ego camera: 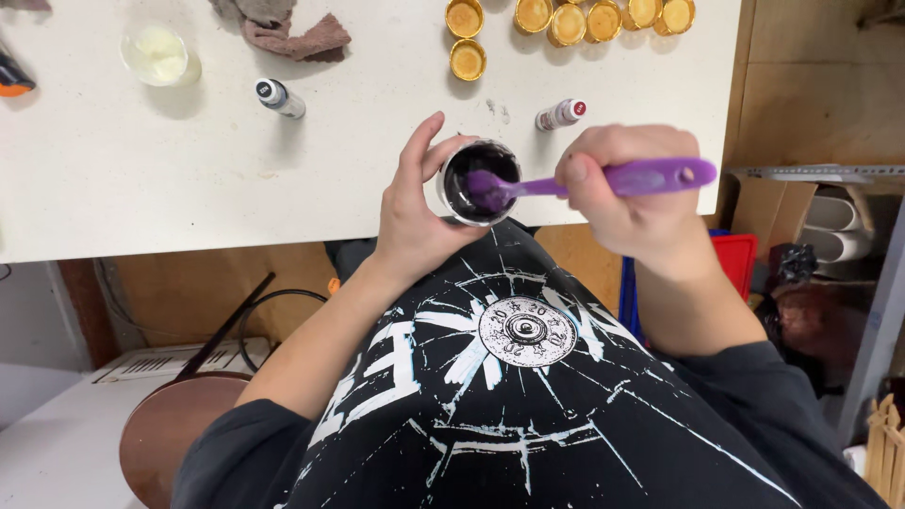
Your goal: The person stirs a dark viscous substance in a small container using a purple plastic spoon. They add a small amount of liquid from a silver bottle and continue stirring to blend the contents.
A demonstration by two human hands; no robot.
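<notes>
Head view looks down on a small cup (479,181) held just off the near edge of the worktop (141,179), above the person's lap. It seems light and rigid, with a thin pale wall and a dark purple, wet-looking fill; I judge it easy to tip or slop, and likely slick if the fill reaches the rim. The side wall is the sound place to hold it, and that is where the left hand (415,212) has it: its grip is curled round the cup's left side, thumb up by the rim. The right hand (627,193) is closed in a fist-like grip on the handle of a purple spoon (603,179), whose bowl sits down in the cup. The spoon looks like stiff, light plastic. Two small bottles (279,97) (561,114) lie further back, and gold lids (568,21) crowd the far edge.
</notes>
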